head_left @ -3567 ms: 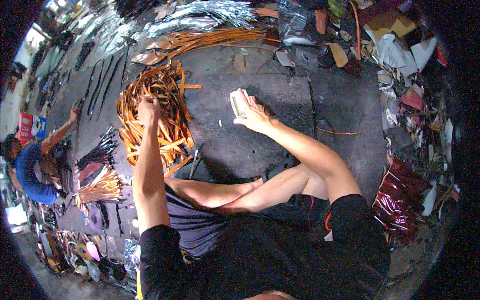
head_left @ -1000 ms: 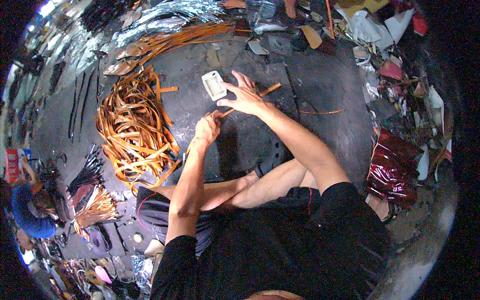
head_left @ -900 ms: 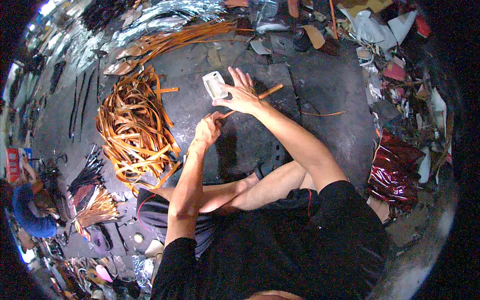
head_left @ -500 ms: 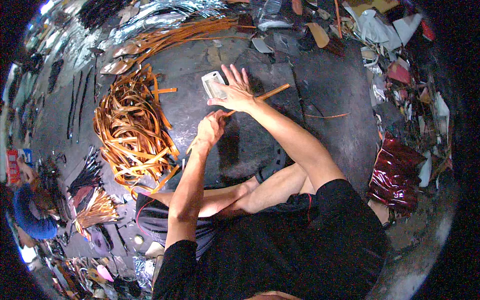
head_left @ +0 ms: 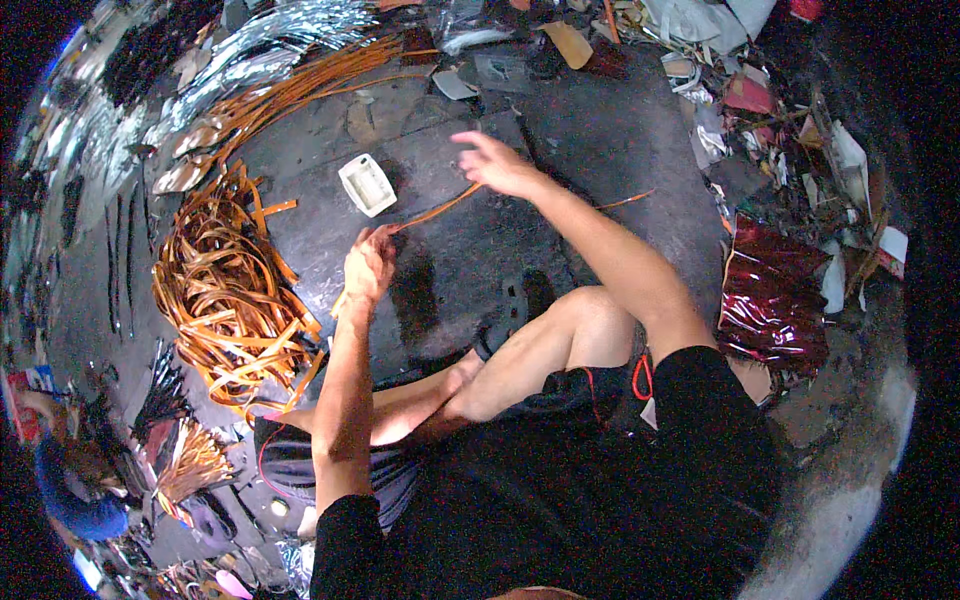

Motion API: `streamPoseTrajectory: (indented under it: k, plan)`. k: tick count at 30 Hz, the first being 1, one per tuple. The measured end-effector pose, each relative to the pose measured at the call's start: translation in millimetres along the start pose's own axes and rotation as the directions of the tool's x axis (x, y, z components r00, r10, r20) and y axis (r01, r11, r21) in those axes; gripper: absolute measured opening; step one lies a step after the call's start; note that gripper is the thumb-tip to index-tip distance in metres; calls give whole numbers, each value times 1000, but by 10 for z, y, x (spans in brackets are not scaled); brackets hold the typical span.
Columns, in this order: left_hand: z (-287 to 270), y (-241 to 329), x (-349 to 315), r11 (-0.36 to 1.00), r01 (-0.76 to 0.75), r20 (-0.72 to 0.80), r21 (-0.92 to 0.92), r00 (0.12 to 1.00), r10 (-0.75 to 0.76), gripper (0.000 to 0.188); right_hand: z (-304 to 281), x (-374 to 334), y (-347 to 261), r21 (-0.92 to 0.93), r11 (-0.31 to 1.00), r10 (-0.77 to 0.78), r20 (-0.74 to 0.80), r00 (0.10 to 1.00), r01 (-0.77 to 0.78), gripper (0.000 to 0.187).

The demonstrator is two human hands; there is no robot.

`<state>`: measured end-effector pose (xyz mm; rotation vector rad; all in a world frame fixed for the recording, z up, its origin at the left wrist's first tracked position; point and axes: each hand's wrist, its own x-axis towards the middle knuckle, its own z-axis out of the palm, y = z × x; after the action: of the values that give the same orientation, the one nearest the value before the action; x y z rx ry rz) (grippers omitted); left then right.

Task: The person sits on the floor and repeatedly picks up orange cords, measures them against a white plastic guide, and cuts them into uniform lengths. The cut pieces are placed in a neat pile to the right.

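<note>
My left hand [head_left: 370, 264] is closed around a narrow orange-brown strip [head_left: 436, 211], above the dark floor. The strip slants up to the right, and its far end meets the underside of my right hand [head_left: 500, 166]. That hand has its index finger stretched out to the left and the other fingers loosely bent and a little blurred; it does not grip the strip visibly. Just beyond my left hand lies a small white rectangular tray [head_left: 367, 186] with raised edges. To the left, a big tangled heap of glossy orange-brown strips [head_left: 225, 290] sits beside my left forearm.
Long orange strips [head_left: 320, 80] and silvery strips [head_left: 270, 35] lie at the far left. A dark red shiny sheet [head_left: 770, 290] and mixed scraps line the right side. A bundle of pale strips [head_left: 195, 460] and another person's blue sleeve [head_left: 75, 500] are at lower left.
My right hand has lifted off the white tray and shifted right along the strip, whose end no longer sticks out past it. The whole view has shifted slightly.
</note>
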<state>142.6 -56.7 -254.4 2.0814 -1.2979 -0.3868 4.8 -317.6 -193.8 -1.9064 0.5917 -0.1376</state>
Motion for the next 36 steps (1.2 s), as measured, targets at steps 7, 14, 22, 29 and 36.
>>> streamPoseTrajectory:
  k: [7, 14, 22, 29, 36]
  plan:
    - [-59, -50, -18, 995, 45, 44, -94, 998, -41, 29, -546, -679, 232, 117, 894, 430, 47, 902, -432, 55]
    - [-63, -81, -58, 993, 57, 83, -107, 995, -49, 31, -442, -619, 338, -77, 887, 461, 107, 881, -455, 57]
    - [-62, -680, -229, 687, 338, 272, -644, 940, -208, 19, 606, -486, -30, -426, 860, 420, 280, 863, -281, 55]
    - [9, -922, -262, 826, 265, 208, -498, 961, -183, 18, 1472, -279, -79, -476, 759, -473, 66, 879, 444, 38]
    - [37, -547, -109, 966, 55, 52, -253, 998, -43, 20, 1114, 69, -605, -649, 739, -290, -65, 955, 181, 67]
